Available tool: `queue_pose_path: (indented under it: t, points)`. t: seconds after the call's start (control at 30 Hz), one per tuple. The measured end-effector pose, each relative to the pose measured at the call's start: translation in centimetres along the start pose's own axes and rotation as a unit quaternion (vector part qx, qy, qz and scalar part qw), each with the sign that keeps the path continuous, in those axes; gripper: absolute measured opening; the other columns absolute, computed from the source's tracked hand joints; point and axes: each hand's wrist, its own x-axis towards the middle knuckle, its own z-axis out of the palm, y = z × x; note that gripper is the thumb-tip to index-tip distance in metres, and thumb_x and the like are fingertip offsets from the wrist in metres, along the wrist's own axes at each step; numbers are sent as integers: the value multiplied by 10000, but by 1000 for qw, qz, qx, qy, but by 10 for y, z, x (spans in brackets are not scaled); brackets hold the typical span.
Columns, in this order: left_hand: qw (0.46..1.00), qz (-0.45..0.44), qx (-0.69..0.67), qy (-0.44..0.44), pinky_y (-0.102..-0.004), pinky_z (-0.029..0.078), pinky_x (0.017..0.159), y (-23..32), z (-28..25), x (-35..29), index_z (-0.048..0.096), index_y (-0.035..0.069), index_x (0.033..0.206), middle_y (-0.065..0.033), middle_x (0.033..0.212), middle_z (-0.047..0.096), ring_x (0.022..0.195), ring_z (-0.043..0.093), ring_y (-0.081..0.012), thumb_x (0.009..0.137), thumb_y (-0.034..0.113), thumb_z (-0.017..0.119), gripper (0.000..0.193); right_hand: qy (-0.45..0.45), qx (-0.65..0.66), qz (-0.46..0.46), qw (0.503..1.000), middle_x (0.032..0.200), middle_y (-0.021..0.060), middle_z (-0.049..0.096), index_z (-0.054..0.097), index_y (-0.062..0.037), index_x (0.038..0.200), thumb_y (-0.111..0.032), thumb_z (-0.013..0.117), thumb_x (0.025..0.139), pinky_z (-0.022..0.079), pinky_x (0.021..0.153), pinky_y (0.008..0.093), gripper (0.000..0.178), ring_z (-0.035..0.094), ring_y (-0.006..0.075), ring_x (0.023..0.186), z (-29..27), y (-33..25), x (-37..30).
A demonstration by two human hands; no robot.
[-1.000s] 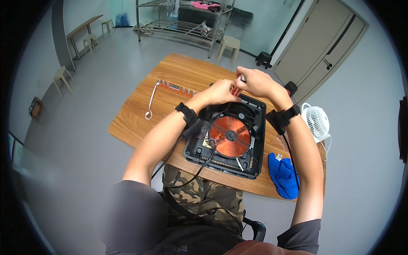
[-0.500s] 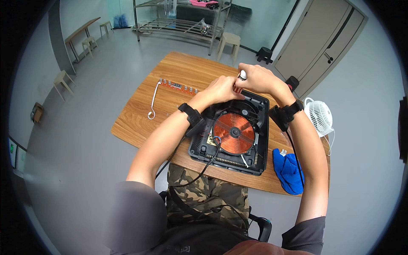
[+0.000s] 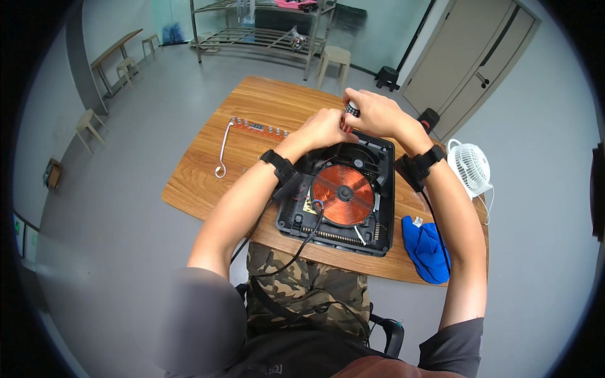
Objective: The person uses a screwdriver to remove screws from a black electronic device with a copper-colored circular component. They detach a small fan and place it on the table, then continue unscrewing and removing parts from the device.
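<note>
An opened induction cooker (image 3: 389,214) lies on the wooden table, its round copper coil (image 3: 333,195) facing up inside the black housing. At its far edge my right hand (image 3: 378,113) is closed around a small handle with a black-and-white dotted top (image 3: 352,109), which looks like a screwdriver. My left hand (image 3: 324,128) is closed right beside it, fingers bent at the tool's lower part. Between the hands a reddish bit shows; the tool's tip and what the left fingers pinch are hidden.
An orange circuit board (image 3: 258,127) with a white cable (image 3: 224,151) lies at the table's left. On the right are a blue cloth (image 3: 426,251) and a white fan (image 3: 469,168). A black cord (image 3: 309,239) runs over the housing's near edge. Stools and a metal rack stand behind.
My right hand has tilted, so the handle's dotted side shows where a white end showed before. The left hand stays at the far edge. The whole view has shifted slightly.
</note>
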Motion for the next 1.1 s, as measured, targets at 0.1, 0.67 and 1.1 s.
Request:
queue_pose_path:
  t: [0.1,0.67,1.1]
  points:
    - [999,16,-28,-27,-427,545,788,-4,-9,1,735,59,944,-168,842,732,847,711,-355,773,315,825,321,-42,-35,48,997,1057,207,728,609,-86,1218,-472,567,918,540,874,510,490,686,413,1012,-11,-17,2]
    - [999,3,-27,-18,-357,498,671,-7,-12,-1,679,33,853,-70,724,655,681,620,-203,756,300,844,329,46,-65,94,992,888,187,744,690,-48,1106,-475,522,949,569,790,491,485,714,411,880,-3,-28,3]
    - [1000,-16,8,-18,-378,511,691,3,-12,-3,655,19,859,-105,746,674,698,646,-261,769,280,830,327,-17,10,99,995,1138,231,660,610,-75,1195,-509,575,933,531,921,499,508,666,424,1042,-4,-15,-6]
